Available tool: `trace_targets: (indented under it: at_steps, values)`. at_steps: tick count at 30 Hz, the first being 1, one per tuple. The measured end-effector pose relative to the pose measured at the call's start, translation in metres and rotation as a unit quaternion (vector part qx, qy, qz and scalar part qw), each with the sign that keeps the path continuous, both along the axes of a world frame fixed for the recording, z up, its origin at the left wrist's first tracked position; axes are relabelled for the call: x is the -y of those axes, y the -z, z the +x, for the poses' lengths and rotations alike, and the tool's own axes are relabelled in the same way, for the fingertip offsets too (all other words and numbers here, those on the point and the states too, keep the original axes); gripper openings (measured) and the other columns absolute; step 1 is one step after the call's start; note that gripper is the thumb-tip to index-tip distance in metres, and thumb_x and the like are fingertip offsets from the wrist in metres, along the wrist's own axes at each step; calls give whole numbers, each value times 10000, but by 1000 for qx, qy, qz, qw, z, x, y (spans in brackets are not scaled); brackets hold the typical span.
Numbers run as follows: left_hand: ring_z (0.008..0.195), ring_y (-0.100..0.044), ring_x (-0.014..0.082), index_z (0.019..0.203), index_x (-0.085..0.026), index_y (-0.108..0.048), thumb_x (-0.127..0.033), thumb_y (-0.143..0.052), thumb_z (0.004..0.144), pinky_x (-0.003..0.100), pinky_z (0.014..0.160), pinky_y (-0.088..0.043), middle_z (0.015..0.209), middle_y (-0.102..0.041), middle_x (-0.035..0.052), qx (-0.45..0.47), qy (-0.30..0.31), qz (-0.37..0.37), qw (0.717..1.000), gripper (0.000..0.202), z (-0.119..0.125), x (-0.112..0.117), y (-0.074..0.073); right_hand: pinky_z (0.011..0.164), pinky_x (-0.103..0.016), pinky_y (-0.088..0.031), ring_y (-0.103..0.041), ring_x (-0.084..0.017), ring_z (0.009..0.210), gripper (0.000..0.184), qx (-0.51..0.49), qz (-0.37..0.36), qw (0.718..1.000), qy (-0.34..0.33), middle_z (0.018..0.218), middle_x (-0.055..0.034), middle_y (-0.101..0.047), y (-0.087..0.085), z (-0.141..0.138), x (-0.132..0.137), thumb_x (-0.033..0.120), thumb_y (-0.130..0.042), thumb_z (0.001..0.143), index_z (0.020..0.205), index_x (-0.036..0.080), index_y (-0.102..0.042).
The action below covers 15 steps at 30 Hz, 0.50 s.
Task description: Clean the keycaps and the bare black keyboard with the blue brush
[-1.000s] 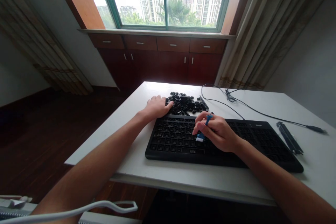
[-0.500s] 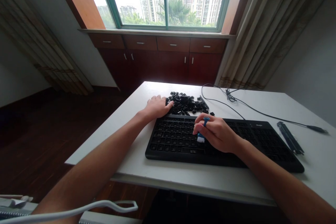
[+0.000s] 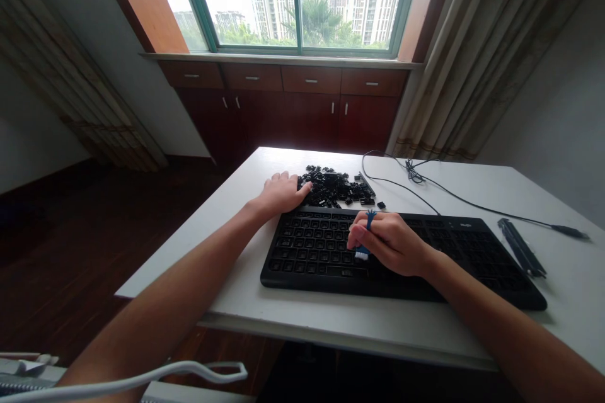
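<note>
A black keyboard [image 3: 472, 258] with its keycaps taken off lies on the white table [image 3: 359, 321]. My right hand [image 3: 392, 242] rests on its middle, fingers closed round a small blue brush [image 3: 366, 234] whose white bristles touch the key bed. My left hand [image 3: 281, 193] lies flat at the keyboard's far left corner, fingers stretched onto the edge of a pile of loose black keycaps [image 3: 335, 187].
A black cable [image 3: 472, 203] runs from the keyboard across the table's far side to the right. A long black strip [image 3: 520, 249] lies right of the keyboard. A white curved object [image 3: 142, 378] shows at the bottom left. Wooden cabinets [image 3: 293, 101] and a window stand beyond.
My right hand with the brush has shifted slightly along the key bed, and the brush handle has turned more upright. My left hand has stayed put.
</note>
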<state>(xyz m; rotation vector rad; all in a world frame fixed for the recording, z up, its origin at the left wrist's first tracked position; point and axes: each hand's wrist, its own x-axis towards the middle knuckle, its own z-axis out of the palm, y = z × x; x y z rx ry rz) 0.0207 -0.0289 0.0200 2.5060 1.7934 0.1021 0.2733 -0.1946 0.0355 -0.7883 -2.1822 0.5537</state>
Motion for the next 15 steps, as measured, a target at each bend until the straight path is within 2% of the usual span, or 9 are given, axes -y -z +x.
trace_targets:
  at_steps: [5,10,15]
  values:
    - [1455,-460,442,1469,-107,-596,-709,-226,1012,541,1158,-381,1563,-532,261,10,3,-4,1000,841,0,0,0,707,-283,-538,-689,-141,766,375,57,34,997,28,810,-67,-709,1,1,0,312,-488,1098,899,142,-757]
    - [1459,-459,429,1459,-144,-600,-718,-218,1010,541,1162,-383,1560,-543,236,8,2,-1,1000,823,0,1,-1,657,-276,-512,-654,-129,687,420,82,47,995,42,778,-64,-694,-2,-1,1,358,-473,1105,862,146,-743]
    - [1453,-458,443,1446,-113,-607,-706,-228,1011,555,1160,-381,1548,-544,260,10,2,-5,1000,827,1,3,-2,628,-270,-482,-612,-123,645,429,91,57,993,44,742,-53,-674,-2,-1,1,380,-475,1103,813,159,-702]
